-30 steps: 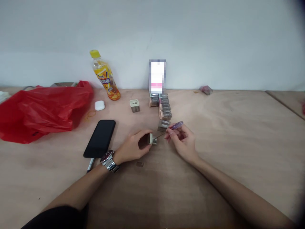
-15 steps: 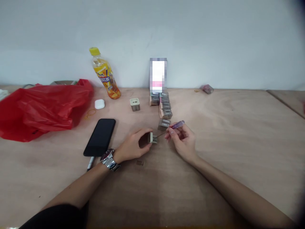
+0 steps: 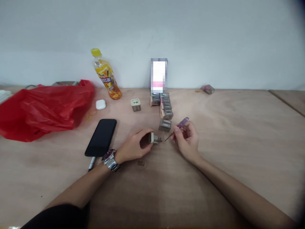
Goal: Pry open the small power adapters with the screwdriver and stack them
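Note:
Between its thumb and fingers, my left hand (image 3: 135, 144) grips a small sharpener (image 3: 152, 138) with a cream-coloured face, and grey parts stick out on its right side. My right hand (image 3: 187, 138) is closed round the purple handle of a small screwdriver (image 3: 183, 121). The screwdriver's tip points down-left, just right of the sharpener and apart from it. A dark translucent case (image 3: 165, 125) lies on the table above the gap between my hands. A small brown piece (image 3: 141, 163) lies below my left hand.
Several boxy sharpeners (image 3: 166, 114) stand in rows before a phone (image 3: 159, 74) leaning on the wall. Another sharpener (image 3: 136, 105) stands left of them. A black phone (image 3: 101, 137), white case (image 3: 100, 104), bottle (image 3: 107, 78) and red bag (image 3: 47, 109) are at the left.
The screwdriver has pulled back to the right, its tip now away from the sharpener. My right hand has shifted slightly right. More of the grey part shows at the sharpener's right side.

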Demonstrator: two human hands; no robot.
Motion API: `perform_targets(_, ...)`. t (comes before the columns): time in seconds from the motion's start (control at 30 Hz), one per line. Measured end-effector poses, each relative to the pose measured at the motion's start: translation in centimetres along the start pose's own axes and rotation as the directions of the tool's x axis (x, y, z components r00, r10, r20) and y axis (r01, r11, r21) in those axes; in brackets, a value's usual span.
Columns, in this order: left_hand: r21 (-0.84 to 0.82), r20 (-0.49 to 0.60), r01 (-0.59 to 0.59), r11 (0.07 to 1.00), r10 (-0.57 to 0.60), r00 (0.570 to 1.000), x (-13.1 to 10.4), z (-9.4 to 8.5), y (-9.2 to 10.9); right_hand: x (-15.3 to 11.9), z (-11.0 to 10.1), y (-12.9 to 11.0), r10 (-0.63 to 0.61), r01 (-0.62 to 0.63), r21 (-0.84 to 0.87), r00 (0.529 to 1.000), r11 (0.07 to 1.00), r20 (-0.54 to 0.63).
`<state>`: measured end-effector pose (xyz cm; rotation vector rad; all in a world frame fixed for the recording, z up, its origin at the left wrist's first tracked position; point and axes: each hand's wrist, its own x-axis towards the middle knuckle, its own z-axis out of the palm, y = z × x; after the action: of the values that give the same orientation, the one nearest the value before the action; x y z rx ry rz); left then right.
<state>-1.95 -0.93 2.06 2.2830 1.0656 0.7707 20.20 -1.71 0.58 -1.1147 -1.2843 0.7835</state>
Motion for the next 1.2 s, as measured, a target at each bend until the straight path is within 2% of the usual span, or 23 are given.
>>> perform_targets(0.2, 0.027, -0.011, 0.013, 1.0, -0.013, 1.0, 0.0, 0.1, 0.0, -0.4, 0.3, -0.3, 0.008, -0.018, 0.121, 0.997, 0.992, 0.082)
perform_targets(0.3, 0.054, -0.063, 0.017, 0.998, -0.014, 0.998, 0.0, 0.1, 0.0, -0.6, 0.5, -0.4, -0.008, -0.024, 0.201, 0.988, 0.979, 0.153)
perform_targets(0.4, 0.066, -0.115, 0.028, 0.997, -0.02, 0.993, 0.0, 0.1, 0.1, -0.7, 0.3, -0.3, 0.013, -0.039, 0.135, 0.982, 0.99, 0.189)
perform_targets(0.5, 0.058, -0.12, 0.026, 0.998, -0.019, 0.993, -0.1, 0.1, 0.1, -0.7, 0.1, 0.0, 0.034, -0.036, 0.012, 0.988, 0.999, 0.149)
perform_targets(0.63, 0.053, -0.06, 0.011, 0.999, -0.008, 0.998, -0.1, 0.0, 0.1, -0.8, 0.2, 0.0, -0.018, 0.01, 0.101, 0.997, 0.995, 0.074)
perform_targets(0.8, 0.062, -0.035, -0.016, 0.998, 0.018, 0.999, -0.1, 0.2, -0.1, -1.1, 0.6, -0.7, -0.03, -0.016, 0.246, 0.983, 0.969, 0.18)
perform_targets(0.97, 0.061, -0.038, -0.023, 0.998, 0.026, 0.999, -0.1, 0.2, -0.2, -1.2, 0.6, -0.8, -0.046, -0.006, 0.261, 0.981, 0.965, 0.19)
perform_targets(1.07, 0.066, -0.037, -0.021, 0.998, 0.023, 0.999, -0.1, 0.2, -0.1, -1.1, 0.5, -0.3, -0.045, 0.01, 0.221, 0.988, 0.975, 0.15)
perform_targets(1.2, 0.073, -0.043, -0.008, 0.997, 0.011, 0.999, -0.1, 0.3, -0.1, -0.9, 0.2, 0.2, -0.022, 0.019, 0.069, 0.999, 0.997, 0.041)
